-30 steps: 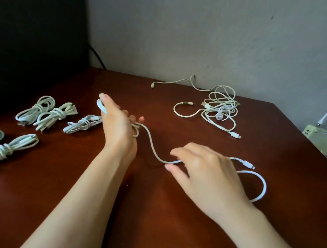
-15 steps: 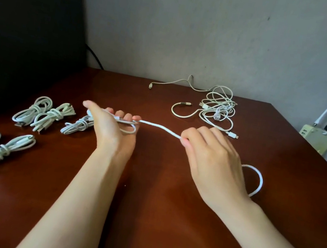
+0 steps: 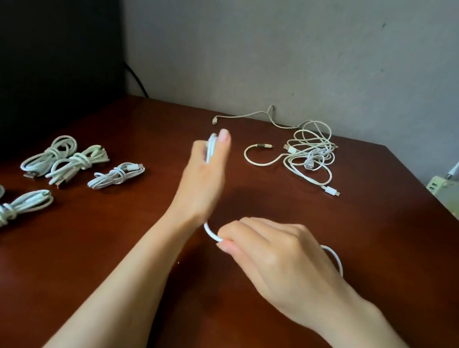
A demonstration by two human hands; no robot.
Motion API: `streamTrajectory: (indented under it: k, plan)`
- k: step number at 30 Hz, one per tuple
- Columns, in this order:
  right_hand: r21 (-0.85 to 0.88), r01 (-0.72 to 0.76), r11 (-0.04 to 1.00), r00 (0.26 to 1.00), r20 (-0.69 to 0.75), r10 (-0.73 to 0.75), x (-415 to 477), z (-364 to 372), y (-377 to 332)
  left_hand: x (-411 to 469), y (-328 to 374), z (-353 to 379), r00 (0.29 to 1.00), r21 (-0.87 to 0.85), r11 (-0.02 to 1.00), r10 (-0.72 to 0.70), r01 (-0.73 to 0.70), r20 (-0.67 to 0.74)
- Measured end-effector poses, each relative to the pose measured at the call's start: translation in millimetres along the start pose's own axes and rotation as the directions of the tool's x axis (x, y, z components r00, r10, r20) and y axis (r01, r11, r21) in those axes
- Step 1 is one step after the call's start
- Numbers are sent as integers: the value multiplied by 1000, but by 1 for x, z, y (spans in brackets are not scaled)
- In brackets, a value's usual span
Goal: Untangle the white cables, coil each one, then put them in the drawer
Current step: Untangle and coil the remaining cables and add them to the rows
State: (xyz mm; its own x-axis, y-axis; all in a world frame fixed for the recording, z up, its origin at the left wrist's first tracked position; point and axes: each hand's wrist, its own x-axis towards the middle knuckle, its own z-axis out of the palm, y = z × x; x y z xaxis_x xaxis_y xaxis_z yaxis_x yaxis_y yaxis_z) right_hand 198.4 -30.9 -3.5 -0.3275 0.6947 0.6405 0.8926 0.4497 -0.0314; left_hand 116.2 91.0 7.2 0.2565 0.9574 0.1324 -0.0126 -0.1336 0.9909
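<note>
My left hand [image 3: 204, 178] stands raised over the middle of the brown table [image 3: 360, 258], with strands of a white cable [image 3: 210, 232] held between its thumb and fingers near the top. The same cable runs down behind the wrist to my right hand [image 3: 277, 259], which pinches it with curled fingers just above the tabletop. A loop of that cable shows behind my right hand. A tangle of white cables [image 3: 308, 157] lies at the far side by the wall. Several coiled, tied cables [image 3: 77, 162] lie at the left.
A dark monitor [image 3: 38, 32] stands at the far left behind the coils. A pale green power strip [image 3: 451, 194] with plugged cords sits off the table's right edge. The grey wall closes the far side.
My left hand has turned upright and lifted, with cable strands now wound in it. My right hand has dropped down and back toward me, drawing the cable under the left wrist.
</note>
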Motion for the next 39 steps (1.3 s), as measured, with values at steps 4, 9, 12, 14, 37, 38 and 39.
streamTrajectory:
  k: [4, 9, 12, 14, 37, 38, 39]
  plan:
    - [99, -47, 994, 986, -154, 62, 1, -8, 6, -3, -2, 2, 917, -94, 964, -204, 249, 343]
    - [88, -146, 985, 931, -324, 167, 1, -16, 17, -18, 1, 2, 630, -53, 904, -254, 425, 734]
    - [98, -195, 976, 908, -359, 217, 0, -19, 22, -21, 1, 5, 512, -48, 866, -249, 498, 822]
    - [103, -237, 966, 895, -363, 259, 0, -19, 26, -21, 1, 6, 459, -60, 828, -247, 558, 853]
    - [386, -417, 823, 751, -364, 551, 1, -18, 33, -25, 1, 2, 343, -29, 857, -175, 515, 923]
    - [443, -449, 776, 722, -332, 608, 2, -18, 33, -25, 2, 1, 339, -32, 855, -171, 518, 925]
    - [484, -481, 731, 696, -296, 654, 3, -19, 33, -25, 2, 1, 342, -33, 857, -170, 515, 924]
